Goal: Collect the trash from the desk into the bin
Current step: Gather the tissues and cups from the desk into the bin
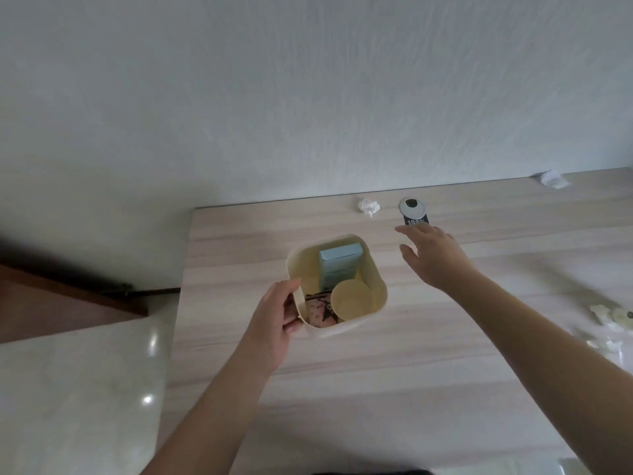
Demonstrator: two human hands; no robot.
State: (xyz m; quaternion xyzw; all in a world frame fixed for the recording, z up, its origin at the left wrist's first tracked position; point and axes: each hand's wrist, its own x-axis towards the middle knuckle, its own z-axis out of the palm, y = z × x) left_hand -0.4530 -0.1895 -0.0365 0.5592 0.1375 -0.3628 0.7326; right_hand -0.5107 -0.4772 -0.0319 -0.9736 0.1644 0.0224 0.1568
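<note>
Bin (375, 269) already holds a box, cup, wrapper; my left hand (274, 323) grips its rim, right hand (433, 257) spread empty toward the tissue wad (369, 206), blurry scraps (613, 317) probably left too.

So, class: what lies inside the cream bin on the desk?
Inside the cream bin stand a pale blue carton, a round cream cup and a pink patterned wrapper. The bin's floor beneath them is covered, so anything lower cannot be seen.
</note>
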